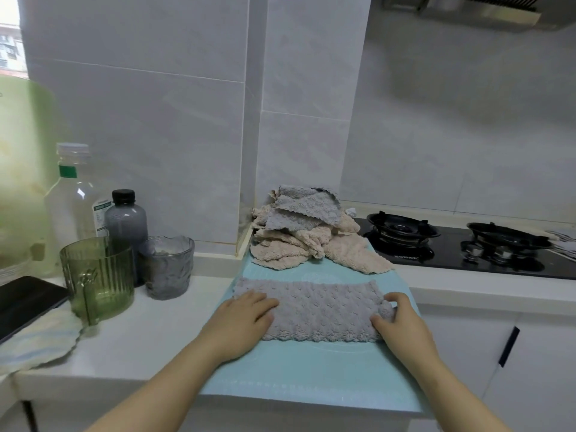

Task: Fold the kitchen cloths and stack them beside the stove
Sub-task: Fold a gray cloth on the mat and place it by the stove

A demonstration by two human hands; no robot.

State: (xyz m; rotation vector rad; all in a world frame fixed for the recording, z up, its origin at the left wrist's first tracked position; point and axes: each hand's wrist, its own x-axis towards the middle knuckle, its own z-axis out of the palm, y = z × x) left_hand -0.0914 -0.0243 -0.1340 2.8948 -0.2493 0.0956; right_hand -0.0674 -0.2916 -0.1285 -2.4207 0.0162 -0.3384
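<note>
Left hand (pixel 246 322) lay flat, fingers straight, on the left end of the grey cloth (pixel 324 310). Right hand (pixel 402 322) pinched the cloth's right end, fingers curled over it. The cloth was folded into a long strip on the teal mat (pixel 311 369). Behind it sat an unfolded pile of cloths (pixel 299 235), beige and grey, touching the stove (pixel 452 244) on its left. Green cup (pixel 96 275) and bottles stood far left.

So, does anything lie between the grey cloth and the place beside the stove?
Yes. A heap of unfolded beige and grey cloths lies beyond the folded grey fleece cloth, at the left edge of the black gas stove.
</note>
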